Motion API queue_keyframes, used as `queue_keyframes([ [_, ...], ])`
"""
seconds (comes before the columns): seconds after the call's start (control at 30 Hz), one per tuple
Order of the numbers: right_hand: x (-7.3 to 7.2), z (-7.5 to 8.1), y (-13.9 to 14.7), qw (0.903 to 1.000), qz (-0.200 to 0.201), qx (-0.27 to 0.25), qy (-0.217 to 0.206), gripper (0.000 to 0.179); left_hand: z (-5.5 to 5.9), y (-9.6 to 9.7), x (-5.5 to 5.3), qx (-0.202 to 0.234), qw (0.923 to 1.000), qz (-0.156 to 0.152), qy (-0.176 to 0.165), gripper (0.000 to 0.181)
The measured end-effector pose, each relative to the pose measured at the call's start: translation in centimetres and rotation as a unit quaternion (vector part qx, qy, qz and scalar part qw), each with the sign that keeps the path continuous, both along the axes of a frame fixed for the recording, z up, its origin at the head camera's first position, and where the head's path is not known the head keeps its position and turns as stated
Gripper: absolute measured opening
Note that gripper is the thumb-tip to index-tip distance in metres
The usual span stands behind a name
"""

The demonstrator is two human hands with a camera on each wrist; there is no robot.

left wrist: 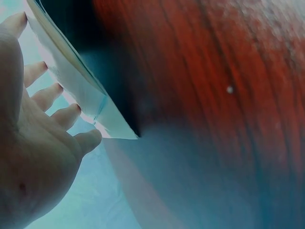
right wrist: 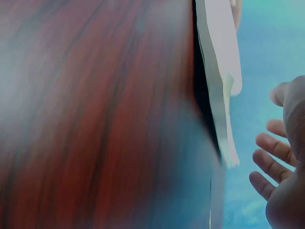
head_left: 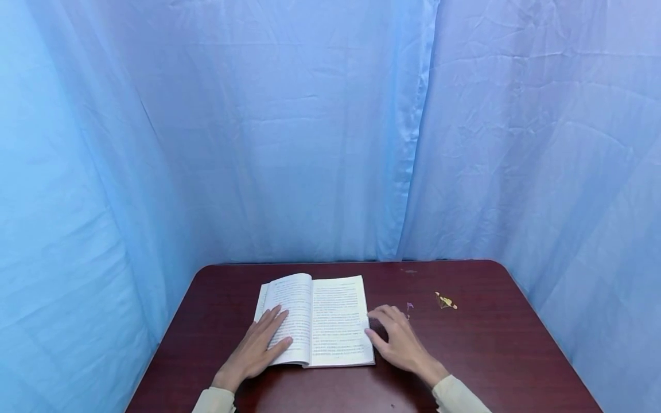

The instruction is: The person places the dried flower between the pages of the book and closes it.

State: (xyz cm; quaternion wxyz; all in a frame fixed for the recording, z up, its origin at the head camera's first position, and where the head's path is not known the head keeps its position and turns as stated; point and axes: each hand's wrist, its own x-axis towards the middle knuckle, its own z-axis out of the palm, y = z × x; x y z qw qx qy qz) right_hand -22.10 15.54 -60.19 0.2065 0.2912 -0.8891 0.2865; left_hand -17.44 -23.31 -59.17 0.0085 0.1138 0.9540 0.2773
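Observation:
An open book [head_left: 338,321] with printed pages lies on the dark red-brown table. Its left page bulges slightly near the spine. My left hand [head_left: 256,344] rests on that left page with fingers spread; in the left wrist view its fingertips touch the page [left wrist: 71,78]. Beside the book's right edge is my right hand [head_left: 404,343], thumb and fingers loosely bent and nothing held. The right wrist view shows the fingers of the right hand [right wrist: 276,157] apart from the book's page edges [right wrist: 217,95].
Right of the book lie a small purple ornament [head_left: 409,307], partly behind the right hand, and a gold-coloured ornament [head_left: 446,300] farther right. The table [head_left: 496,350] has rounded far corners. Blue curtains [head_left: 310,143] hang behind it and at both sides.

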Motion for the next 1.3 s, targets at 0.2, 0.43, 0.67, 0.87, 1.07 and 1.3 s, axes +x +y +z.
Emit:
queue_keyframes([
  [0.2, -0.4, -0.4, 2.9, 0.997, -0.074, -0.015, -0.015, 0.033, -0.1, 0.1, 0.1, 0.002, 1.0, -0.002, 0.003, 0.073],
  [0.43, -0.8, -0.6, 5.5, 0.9904, -0.135, -0.024, -0.017, 0.035, -0.1, 0.2, 0.3, 0.009, 0.9999, 0.003, -0.014, 0.074],
  [0.67, -1.3, -1.1, 6.7, 0.9792, -0.182, -0.016, -0.088, 0.038, -0.1, 0.4, 0.3, 0.011, 0.9998, 0.005, -0.016, 0.074],
  [0.87, -1.6, -1.6, 6.5, 0.9623, -0.236, 0.023, -0.133, 0.039, -0.2, 0.5, 0.4, 0.013, 0.9998, 0.004, -0.017, 0.075],
  [1.07, -1.8, -1.7, 5.7, 0.9489, -0.27, 0.057, -0.153, 0.058, -0.2, 0.4, 0.3, 0.013, 0.9998, 0.003, -0.018, 0.074],
  [1.3, -2.1, -1.9, 6.0, 0.9464, -0.271, 0.08, -0.157, 0.064, -0.1, 0.4, 0.4, 0.012, 0.9998, 0.001, -0.017, 0.074],
])
